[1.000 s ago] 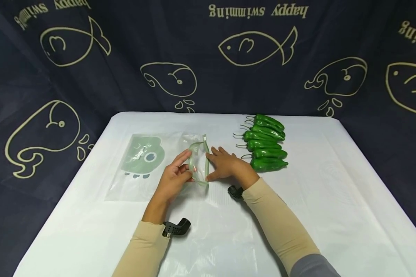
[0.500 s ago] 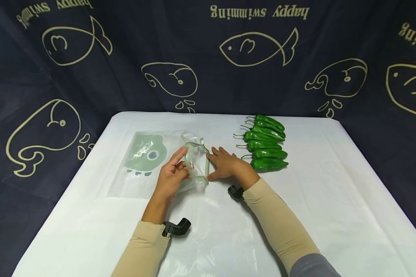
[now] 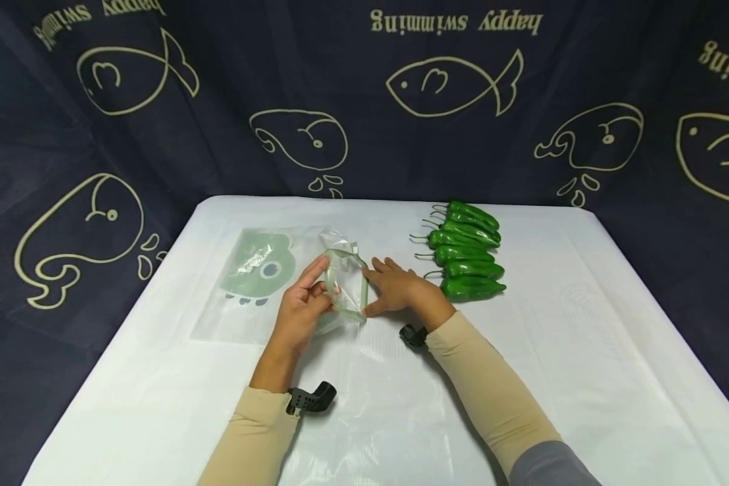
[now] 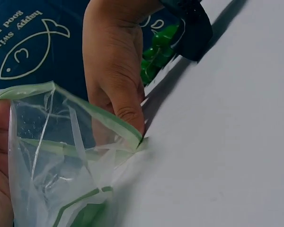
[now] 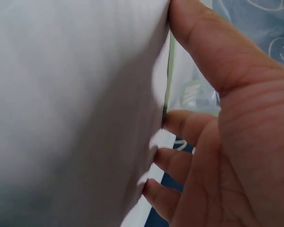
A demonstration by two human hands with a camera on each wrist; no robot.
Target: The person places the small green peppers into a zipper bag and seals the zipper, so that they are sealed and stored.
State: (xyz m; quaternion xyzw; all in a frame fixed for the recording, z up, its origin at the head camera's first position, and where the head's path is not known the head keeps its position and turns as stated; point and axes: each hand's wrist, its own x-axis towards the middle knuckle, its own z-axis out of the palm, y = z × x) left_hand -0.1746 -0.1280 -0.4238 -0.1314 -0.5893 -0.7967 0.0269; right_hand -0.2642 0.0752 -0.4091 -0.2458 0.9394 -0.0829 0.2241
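Note:
A clear zip bag (image 3: 258, 270) with a green creature print lies left of centre on the white table. Its mouth, edged by a green strip (image 3: 365, 290), gapes toward the right. My left hand (image 3: 300, 307) holds the raised near side of the mouth, some fingers curled. In the left wrist view, only part of my left hand (image 4: 0, 179) shows behind the plastic. My right hand (image 3: 397, 290) rests with spread fingers on the table, thumb and index fingertips touching the strip at the mouth's right side. The right wrist view shows the fingertips (image 5: 176, 124) against the surface.
Several green peppers (image 3: 464, 253) lie in a column at the back right, stems to the left, just beyond my right hand. The white tabletop (image 3: 583, 351) extends right and toward me. A dark fish-patterned cloth (image 3: 364, 155) hangs behind the table.
The bag's mouth has widened as my left hand shifted slightly left. The printed part of the bag has slid a little back and to the right. My right hand has stayed in place.

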